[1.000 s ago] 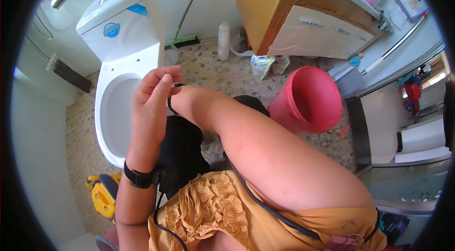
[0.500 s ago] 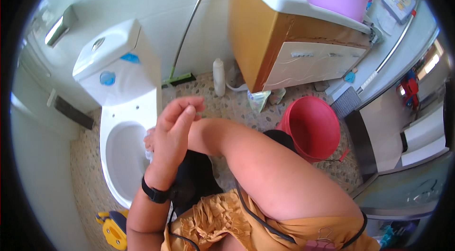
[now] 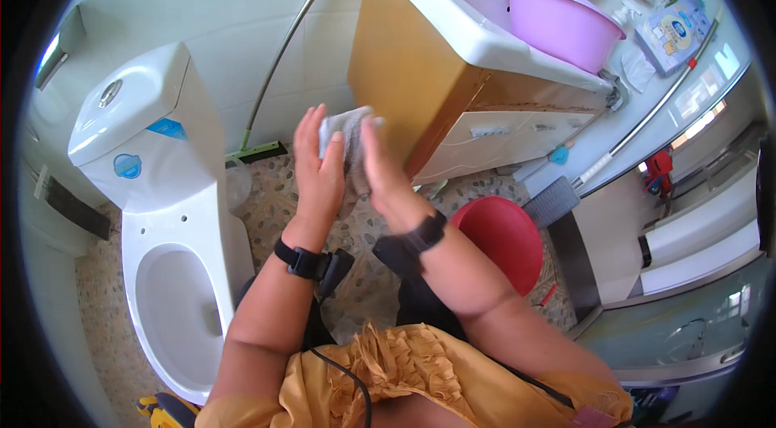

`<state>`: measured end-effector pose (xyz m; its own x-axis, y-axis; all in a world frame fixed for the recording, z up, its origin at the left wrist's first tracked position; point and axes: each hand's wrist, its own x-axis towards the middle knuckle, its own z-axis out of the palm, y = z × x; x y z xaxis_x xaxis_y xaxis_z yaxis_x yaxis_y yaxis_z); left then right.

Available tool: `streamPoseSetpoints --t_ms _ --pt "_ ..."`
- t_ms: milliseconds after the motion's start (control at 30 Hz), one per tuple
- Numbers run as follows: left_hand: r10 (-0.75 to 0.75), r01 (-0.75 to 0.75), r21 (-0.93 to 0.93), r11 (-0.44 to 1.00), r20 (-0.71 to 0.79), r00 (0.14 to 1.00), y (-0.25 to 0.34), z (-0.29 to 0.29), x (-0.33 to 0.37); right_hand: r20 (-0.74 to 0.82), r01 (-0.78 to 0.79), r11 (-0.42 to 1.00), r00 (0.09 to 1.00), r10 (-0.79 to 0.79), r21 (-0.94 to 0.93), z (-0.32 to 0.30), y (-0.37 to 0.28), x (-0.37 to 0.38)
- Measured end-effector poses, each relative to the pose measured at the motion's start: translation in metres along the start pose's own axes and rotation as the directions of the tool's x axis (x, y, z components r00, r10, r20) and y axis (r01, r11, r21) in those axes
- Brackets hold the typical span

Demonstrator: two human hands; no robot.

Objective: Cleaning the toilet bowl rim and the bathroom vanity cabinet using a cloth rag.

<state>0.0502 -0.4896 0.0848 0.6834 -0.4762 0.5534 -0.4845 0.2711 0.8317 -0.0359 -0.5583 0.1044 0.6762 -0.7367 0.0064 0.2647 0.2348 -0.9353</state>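
Observation:
A grey-white cloth [image 3: 352,149] is pressed between my two raised hands, above the pebbled floor and in front of the sink cabinet. My left hand [image 3: 320,165] holds its left side, fingers pointing up and thumb toward the cloth. Against the other side is my right hand [image 3: 386,172], slightly blurred, with its fingers partly behind the cloth. Black bands circle both wrists. To the left stands a white toilet [image 3: 162,226], its bowl uncovered; neither hand touches it.
A red bucket [image 3: 505,246] stands on the floor beside my right forearm. On the sink counter [image 3: 477,40] sits a purple basin [image 3: 566,24]. A green-headed broom [image 3: 263,151] leans on the wall, and a mop [image 3: 554,202] stands at the right. Something yellow [image 3: 166,412] lies at lower left.
My right hand has come away from the toilet bowl's rim, where it held something white, and now meets my left hand at the cloth. Both hands are further from the toilet; the view has shifted.

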Motion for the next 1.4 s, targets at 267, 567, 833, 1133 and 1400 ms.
streamPoseSetpoints --t_ms 267,567,833,1133,1400 --pt "-0.009 0.128 -0.295 0.947 0.373 0.928 0.003 0.075 0.008 0.004 0.267 0.949 0.963 -0.271 0.169 -0.044 -0.023 -0.015" --pt "0.387 -0.395 -0.156 0.905 -0.081 0.918 0.057 0.106 0.036 -0.172 0.576 0.817 0.803 -0.571 -0.025 -0.041 -0.036 -0.035" --pt "0.111 -0.036 -0.304 0.952 0.235 0.966 0.008 0.147 0.024 -0.304 0.423 0.814 0.776 -0.553 -0.399 -0.071 -0.032 -0.027" --pt "0.007 0.077 -0.295 0.952 0.273 0.962 -0.011 0.148 0.012 -0.268 0.359 0.858 0.843 -0.467 -0.367 -0.093 -0.027 -0.026" --pt "0.13 -0.086 -0.233 0.969 0.185 0.974 0.016 0.155 0.031 -0.2 0.444 0.845 0.836 -0.511 -0.3 -0.089 -0.036 -0.033"
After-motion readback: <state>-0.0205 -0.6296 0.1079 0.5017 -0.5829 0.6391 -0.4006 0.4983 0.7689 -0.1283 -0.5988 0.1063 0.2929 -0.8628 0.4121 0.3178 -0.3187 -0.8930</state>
